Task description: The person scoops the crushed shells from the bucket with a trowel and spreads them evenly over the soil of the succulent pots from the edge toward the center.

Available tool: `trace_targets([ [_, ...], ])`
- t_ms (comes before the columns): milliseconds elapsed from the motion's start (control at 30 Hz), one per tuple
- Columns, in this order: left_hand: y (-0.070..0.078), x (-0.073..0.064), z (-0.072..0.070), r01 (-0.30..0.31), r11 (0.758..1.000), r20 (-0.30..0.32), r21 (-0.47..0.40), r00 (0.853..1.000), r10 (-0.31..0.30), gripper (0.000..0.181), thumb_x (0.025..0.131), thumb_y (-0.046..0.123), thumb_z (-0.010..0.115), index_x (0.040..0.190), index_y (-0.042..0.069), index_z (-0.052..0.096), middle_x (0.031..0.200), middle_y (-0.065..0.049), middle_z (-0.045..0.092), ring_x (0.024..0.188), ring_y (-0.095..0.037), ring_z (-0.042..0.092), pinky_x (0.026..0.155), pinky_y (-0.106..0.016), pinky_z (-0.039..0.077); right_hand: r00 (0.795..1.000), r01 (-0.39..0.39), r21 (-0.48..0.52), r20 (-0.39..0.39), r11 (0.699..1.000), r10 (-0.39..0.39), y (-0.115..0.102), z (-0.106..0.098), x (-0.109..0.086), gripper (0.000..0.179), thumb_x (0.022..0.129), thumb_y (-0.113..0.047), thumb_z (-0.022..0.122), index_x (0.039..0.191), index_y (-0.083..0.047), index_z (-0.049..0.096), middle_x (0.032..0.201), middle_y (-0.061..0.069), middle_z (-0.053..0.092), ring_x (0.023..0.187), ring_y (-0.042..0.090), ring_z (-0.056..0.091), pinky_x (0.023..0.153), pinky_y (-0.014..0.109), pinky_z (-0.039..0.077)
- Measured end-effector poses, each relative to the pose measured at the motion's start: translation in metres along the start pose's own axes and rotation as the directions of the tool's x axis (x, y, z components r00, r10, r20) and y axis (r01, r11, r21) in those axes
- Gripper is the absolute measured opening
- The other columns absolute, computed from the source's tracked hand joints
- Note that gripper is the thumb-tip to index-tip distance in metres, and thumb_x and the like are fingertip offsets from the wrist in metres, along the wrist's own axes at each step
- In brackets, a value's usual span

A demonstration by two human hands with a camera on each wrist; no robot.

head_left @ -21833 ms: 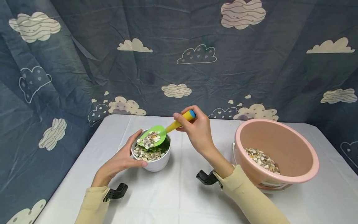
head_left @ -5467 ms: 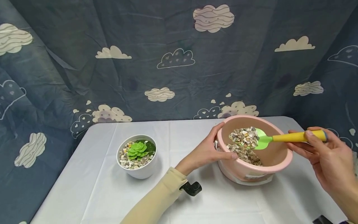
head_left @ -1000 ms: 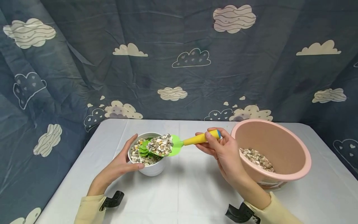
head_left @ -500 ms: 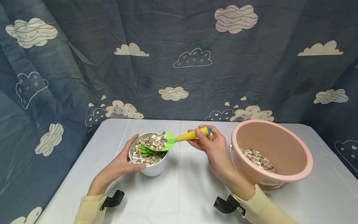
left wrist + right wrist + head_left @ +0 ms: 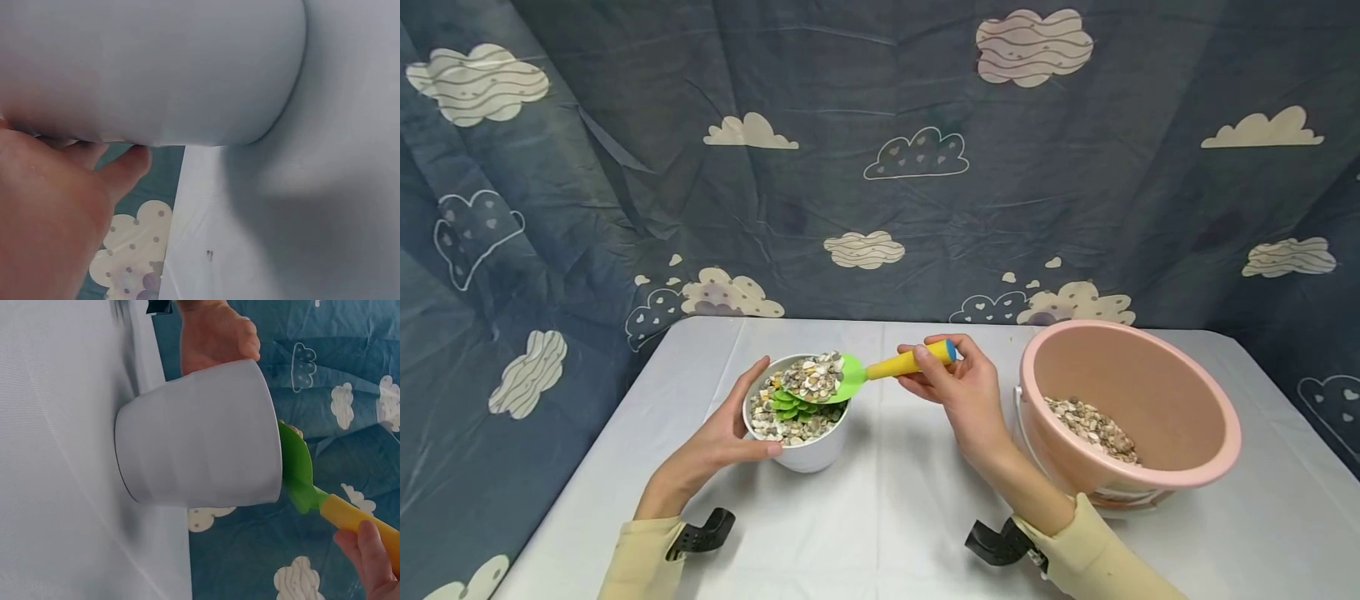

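R grip pinched trowel by handle, best hold: prob. light, stiff, tip-heavy w/ loose chips. L grip, spread wide, held prob. rigid pot round side.

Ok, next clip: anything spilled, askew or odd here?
A small dark speck on the white tablecloth, in the left wrist view, stands out against the plain cloth; stray grit or a stain, I can't tell. Otherwise nothing odd: the white pot stands upright, and the gravel on the green scoop sits heaped.
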State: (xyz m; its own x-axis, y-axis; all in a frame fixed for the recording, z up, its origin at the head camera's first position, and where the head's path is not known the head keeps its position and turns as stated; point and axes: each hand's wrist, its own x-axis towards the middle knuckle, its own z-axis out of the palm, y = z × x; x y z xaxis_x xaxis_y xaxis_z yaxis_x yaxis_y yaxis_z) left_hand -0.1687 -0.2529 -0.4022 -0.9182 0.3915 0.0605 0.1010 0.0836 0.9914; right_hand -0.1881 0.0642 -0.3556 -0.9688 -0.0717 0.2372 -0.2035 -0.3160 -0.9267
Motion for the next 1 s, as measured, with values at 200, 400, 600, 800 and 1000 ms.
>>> trace_targets([
  [200,0.004,-0.003,-0.006,0.015,0.997,0.003,0.071,1.000,-0.015,0.106,0.079,0.012,0.080,0.158,0.030,0.012,0.163,-0.007,0.001,0.146,-0.030,0.009,0.114,-0.044,0.019,1.000,0.016,-0.047,0.025,0.999,-0.015,-0.001,0.002,-0.001,0.036,0.094,-0.011,0.068,0.116,0.008,0.046,0.111,0.026,0.067,0.091,0.033,0.071,0.078,0.041,0.056],
  [400,0.004,-0.003,-0.007,0.019,0.988,-0.022,0.151,1.000,-0.016,0.104,0.079,0.015,0.081,0.157,0.031,0.015,0.163,-0.003,0.004,0.147,-0.028,0.002,0.112,-0.064,0.008,0.999,0.025,-0.085,0.023,0.996,-0.023,-0.002,0.004,-0.001,0.032,0.093,-0.008,0.068,0.114,0.005,0.048,0.109,0.024,0.068,0.090,0.031,0.071,0.077,0.040,0.056],
  [600,0.006,-0.005,-0.005,0.046,0.981,-0.036,0.189,0.999,-0.040,0.106,0.078,0.019,0.082,0.157,0.037,0.014,0.163,0.000,0.003,0.147,-0.030,-0.001,0.110,-0.067,0.007,0.999,0.049,-0.104,0.026,0.993,-0.046,-0.004,0.007,-0.002,0.031,0.091,-0.009,0.070,0.112,0.003,0.050,0.107,0.022,0.070,0.090,0.032,0.071,0.076,0.040,0.056],
  [800,0.008,-0.004,-0.004,0.072,0.979,-0.061,0.188,0.996,-0.062,0.108,0.074,0.020,0.085,0.156,0.036,0.016,0.162,-0.003,0.006,0.146,-0.032,0.004,0.109,-0.067,0.007,0.997,0.081,-0.133,0.025,0.988,-0.079,-0.008,0.013,-0.004,0.031,0.090,-0.010,0.073,0.109,0.002,0.052,0.104,0.020,0.071,0.089,0.031,0.071,0.075,0.040,0.057],
  [1000,0.008,-0.004,-0.003,0.067,0.990,-0.056,0.124,0.997,-0.060,0.109,0.072,0.016,0.084,0.157,0.030,0.016,0.161,-0.011,0.008,0.143,-0.035,0.014,0.110,-0.062,0.012,0.994,0.111,-0.179,0.019,0.978,-0.110,-0.013,0.020,-0.005,0.035,0.088,-0.011,0.075,0.109,0.005,0.053,0.099,0.019,0.071,0.084,0.030,0.072,0.074,0.039,0.057],
])
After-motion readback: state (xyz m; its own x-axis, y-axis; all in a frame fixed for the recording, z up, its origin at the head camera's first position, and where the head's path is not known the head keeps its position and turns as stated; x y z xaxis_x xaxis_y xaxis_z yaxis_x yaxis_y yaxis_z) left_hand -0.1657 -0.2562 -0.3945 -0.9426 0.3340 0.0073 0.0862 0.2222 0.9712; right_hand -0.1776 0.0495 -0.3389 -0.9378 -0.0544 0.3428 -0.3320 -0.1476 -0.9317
